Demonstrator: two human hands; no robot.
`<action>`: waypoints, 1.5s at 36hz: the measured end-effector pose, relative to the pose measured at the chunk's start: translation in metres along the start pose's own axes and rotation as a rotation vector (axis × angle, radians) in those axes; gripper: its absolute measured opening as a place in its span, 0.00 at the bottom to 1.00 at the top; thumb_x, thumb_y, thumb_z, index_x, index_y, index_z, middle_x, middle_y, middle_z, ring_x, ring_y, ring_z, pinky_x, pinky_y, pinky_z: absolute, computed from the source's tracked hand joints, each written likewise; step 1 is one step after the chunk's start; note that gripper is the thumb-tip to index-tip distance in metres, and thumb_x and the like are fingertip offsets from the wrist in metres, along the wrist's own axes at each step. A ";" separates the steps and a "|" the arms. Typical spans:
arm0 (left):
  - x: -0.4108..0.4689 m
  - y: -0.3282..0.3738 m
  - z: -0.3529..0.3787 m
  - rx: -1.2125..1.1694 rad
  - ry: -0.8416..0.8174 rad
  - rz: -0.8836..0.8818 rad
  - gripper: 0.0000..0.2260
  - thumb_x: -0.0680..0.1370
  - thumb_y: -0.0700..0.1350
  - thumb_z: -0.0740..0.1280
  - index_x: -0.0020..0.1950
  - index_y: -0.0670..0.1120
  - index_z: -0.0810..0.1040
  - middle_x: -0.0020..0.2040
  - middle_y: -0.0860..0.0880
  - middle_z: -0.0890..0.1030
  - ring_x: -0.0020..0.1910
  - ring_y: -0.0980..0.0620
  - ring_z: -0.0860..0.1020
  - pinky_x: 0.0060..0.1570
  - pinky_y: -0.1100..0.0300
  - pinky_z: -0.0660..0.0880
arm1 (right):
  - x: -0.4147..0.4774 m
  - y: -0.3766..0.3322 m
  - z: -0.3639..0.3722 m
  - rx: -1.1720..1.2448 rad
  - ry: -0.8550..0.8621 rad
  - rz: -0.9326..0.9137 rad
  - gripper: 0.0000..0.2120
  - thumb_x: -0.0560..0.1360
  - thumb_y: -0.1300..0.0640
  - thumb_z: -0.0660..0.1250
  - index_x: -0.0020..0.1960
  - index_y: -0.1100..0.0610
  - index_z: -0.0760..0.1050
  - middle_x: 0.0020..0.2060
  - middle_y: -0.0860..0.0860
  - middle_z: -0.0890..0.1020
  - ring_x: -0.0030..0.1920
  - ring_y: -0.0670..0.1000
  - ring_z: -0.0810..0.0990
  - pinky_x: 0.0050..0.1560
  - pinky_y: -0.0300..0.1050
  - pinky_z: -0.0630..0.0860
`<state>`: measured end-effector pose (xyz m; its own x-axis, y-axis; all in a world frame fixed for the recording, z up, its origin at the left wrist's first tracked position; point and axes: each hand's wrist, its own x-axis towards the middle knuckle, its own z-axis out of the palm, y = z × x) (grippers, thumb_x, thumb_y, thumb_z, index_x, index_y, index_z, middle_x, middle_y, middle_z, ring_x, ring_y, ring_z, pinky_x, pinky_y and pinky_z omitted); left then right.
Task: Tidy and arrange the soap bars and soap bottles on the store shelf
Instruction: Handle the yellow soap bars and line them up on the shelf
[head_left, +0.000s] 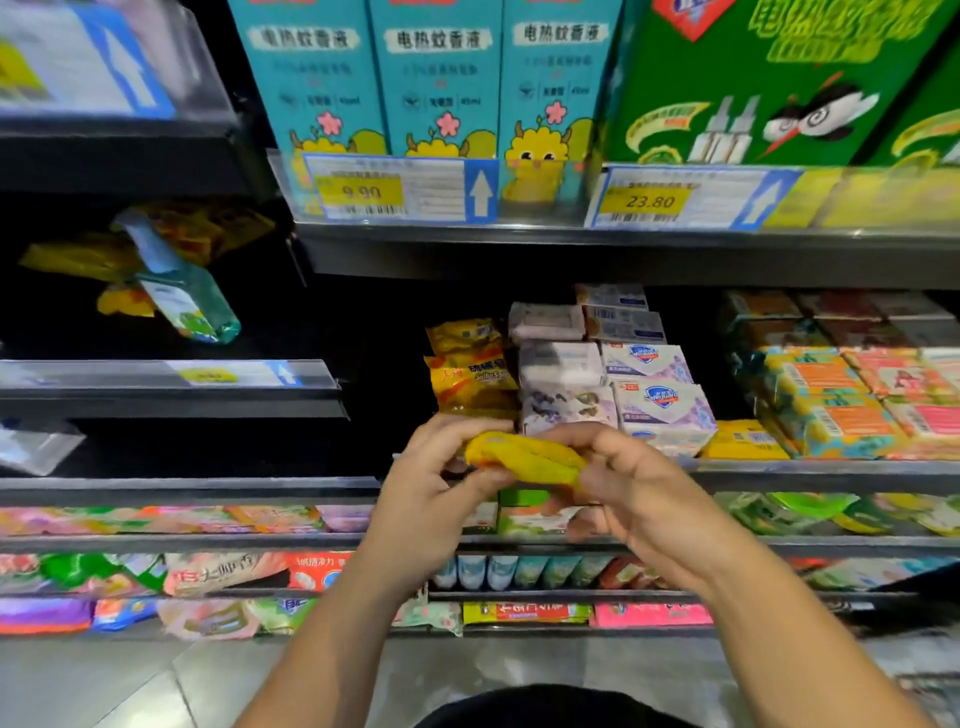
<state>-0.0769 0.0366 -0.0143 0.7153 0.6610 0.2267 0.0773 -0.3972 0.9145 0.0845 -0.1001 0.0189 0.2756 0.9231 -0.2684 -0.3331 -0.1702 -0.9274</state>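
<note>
Yellow film wraps the soap bar (524, 457), which is held in mid-air just in front of the rim of the middle shelf (831, 474) and not yet set on it. The left hand (431, 488) pinches its left end between thumb and curled fingers, and the right hand (639, 493) curls over its right end, so both hands are closed on the one packet. Right behind it on the shelf sits a pile of yellow packets (470, 369) of the same kind, lying crooked and overlapping, with white and lilac bars (660, 400) touching the pile on its right and orange packs (831, 405) further along. Well off to the left, on another shelf, a bottle (176, 291) lies tilted among loose yellow packets. The wrapper looks slick and crumpled, so a loose pinch could let the bar slide out and drop to the floor (519, 660). Laying it on that uneven pile could also tip the top packets forward over the rim, or shove them into the white and lilac bars.
</note>
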 end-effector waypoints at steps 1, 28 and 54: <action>-0.001 -0.001 -0.001 -0.031 0.006 -0.035 0.14 0.73 0.57 0.70 0.58 0.67 0.78 0.55 0.60 0.77 0.58 0.54 0.77 0.55 0.56 0.75 | -0.001 0.001 0.001 -0.109 0.002 -0.009 0.19 0.70 0.59 0.75 0.60 0.53 0.80 0.53 0.52 0.84 0.49 0.54 0.84 0.42 0.43 0.80; -0.012 -0.007 -0.022 -0.089 -0.117 0.101 0.15 0.73 0.57 0.72 0.59 0.60 0.79 0.59 0.59 0.76 0.60 0.54 0.77 0.55 0.59 0.76 | -0.022 0.020 0.025 -0.075 0.002 -0.148 0.27 0.63 0.54 0.81 0.61 0.48 0.80 0.55 0.53 0.83 0.53 0.51 0.82 0.51 0.46 0.80; -0.019 -0.005 -0.014 -0.022 -0.133 0.118 0.14 0.74 0.47 0.73 0.59 0.56 0.80 0.55 0.57 0.77 0.58 0.56 0.77 0.54 0.65 0.74 | -0.028 0.035 0.001 0.046 -0.097 -0.108 0.36 0.63 0.62 0.83 0.69 0.53 0.76 0.60 0.56 0.80 0.56 0.58 0.82 0.54 0.48 0.81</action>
<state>-0.1003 0.0345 -0.0184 0.8041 0.5198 0.2883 -0.0273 -0.4522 0.8915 0.0643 -0.1316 -0.0056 0.2245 0.9644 -0.1395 -0.3480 -0.0543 -0.9359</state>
